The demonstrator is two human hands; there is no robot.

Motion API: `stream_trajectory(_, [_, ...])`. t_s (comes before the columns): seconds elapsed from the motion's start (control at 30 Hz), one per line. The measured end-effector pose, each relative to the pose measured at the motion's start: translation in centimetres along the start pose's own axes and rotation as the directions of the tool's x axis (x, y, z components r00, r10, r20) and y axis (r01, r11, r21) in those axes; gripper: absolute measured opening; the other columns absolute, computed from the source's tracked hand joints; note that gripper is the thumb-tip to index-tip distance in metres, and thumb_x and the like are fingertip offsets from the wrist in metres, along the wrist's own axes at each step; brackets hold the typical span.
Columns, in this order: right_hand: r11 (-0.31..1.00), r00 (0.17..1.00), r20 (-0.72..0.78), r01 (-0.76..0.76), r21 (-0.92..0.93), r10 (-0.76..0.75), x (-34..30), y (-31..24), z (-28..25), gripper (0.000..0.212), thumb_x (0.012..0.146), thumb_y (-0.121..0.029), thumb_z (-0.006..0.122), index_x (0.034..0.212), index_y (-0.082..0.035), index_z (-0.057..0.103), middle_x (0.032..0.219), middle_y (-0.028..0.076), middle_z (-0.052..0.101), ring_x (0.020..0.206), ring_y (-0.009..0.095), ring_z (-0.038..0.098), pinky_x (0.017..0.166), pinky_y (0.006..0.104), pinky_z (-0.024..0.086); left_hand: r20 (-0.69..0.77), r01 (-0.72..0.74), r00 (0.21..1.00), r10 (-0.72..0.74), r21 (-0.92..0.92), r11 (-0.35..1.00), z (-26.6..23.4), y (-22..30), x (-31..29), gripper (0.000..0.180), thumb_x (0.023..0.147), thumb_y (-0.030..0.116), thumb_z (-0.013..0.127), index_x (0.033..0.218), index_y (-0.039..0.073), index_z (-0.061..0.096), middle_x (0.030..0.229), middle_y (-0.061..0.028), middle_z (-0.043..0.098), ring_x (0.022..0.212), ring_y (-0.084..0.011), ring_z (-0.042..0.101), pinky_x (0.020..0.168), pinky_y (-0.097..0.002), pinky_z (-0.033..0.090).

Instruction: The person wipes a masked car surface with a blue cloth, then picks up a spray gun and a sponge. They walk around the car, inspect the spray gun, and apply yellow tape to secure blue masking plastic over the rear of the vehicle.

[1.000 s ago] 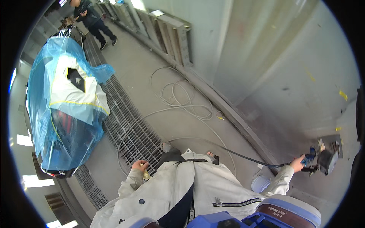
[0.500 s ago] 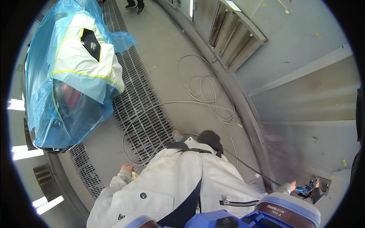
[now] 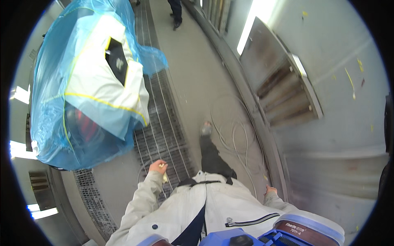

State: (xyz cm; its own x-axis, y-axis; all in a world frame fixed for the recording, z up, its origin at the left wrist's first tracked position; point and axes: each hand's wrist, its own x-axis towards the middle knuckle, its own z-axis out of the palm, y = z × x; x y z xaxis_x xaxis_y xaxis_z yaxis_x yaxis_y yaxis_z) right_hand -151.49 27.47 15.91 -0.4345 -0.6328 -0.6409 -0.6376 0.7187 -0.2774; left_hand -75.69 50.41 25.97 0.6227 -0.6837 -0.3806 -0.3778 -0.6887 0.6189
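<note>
My left hand (image 3: 158,167) is closed on a crumpled pale yellow cloth (image 3: 165,178), held out over the floor grating. My right hand (image 3: 270,189) hangs low on the right, near the foot of the wall. It is small and smeared, so its fingers cannot be read. Ahead on the left stands a vehicle wrapped in blue plastic film (image 3: 53,106). White masking paper (image 3: 90,78) with yellow tape edges covers part of it. A dark bare panel (image 3: 117,61) with a pale patch shows through an opening in the paper.
A floor grating (image 3: 164,119) runs beside the vehicle. Grey hose (image 3: 242,143) lies coiled along the right wall, close to my stepping foot (image 3: 206,129). A louvred wall box (image 3: 287,90) juts out on the right. Another person's legs (image 3: 175,12) stand farther ahead.
I have stepped forward, one leg now stretched ahead. My left hand has swung forward with the cloth. The blue spray guns on the right wall have gone out of view.
</note>
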Motion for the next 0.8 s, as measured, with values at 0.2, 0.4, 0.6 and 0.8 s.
stream_trajectory(0.2, [0.869,0.873,-0.017,0.484,-0.108,-0.488,12.0,-32.3,6.8,0.056,0.098,-0.048,0.076,0.104,0.007,0.079,0.102,0.024,0.078,0.088,0.036,0.073,0.080,0.0501,0.056,-0.197,0.227,0.954,-0.227,-0.021,0.974,-8.4,-3.4,6.3,0.033,0.085,0.039,0.087,0.089,0.007,0.079,0.087,-0.0171,0.078,0.082,-0.0316,0.075,0.078,-0.0449,0.059])
stream_trajectory(0.4, [0.829,0.801,0.220,0.521,0.203,-0.557,4.1,-64.0,13.7,0.054,0.096,-0.049,0.078,0.084,0.003,0.076,0.072,0.013,0.072,0.066,0.019,0.063,0.068,0.0409,0.053,0.259,0.398,0.808,-0.529,0.422,0.814,-11.2,-4.2,5.2,0.022,0.100,0.038,0.062,0.103,0.022,0.077,0.094,-0.0111,0.078,0.085,-0.0316,0.075,0.078,-0.0496,0.058])
stream_trajectory(0.6, [0.810,0.691,0.454,0.571,0.135,-0.562,-4.5,-84.6,20.7,0.043,0.099,-0.039,0.077,0.077,-0.003,0.068,0.062,0.005,0.064,0.054,0.016,0.061,0.052,0.0357,0.049,0.207,0.678,0.728,-0.653,-0.081,0.730,-9.3,1.2,15.6,0.023,0.099,0.038,0.067,0.099,0.017,0.078,0.090,-0.0101,0.078,0.081,-0.0279,0.072,0.075,-0.0461,0.057])
stream_trajectory(0.8, [0.645,0.613,0.211,0.681,0.346,-0.761,-3.2,-108.9,24.2,0.038,0.100,-0.031,0.077,0.074,-0.005,0.066,0.063,0.005,0.065,0.052,0.017,0.058,0.049,0.0356,0.046,0.194,0.591,0.805,-0.560,-0.200,0.781,-10.3,3.8,29.3,0.026,0.098,0.038,0.072,0.094,0.013,0.080,0.086,-0.0090,0.078,0.076,-0.0242,0.070,0.072,-0.0427,0.056])
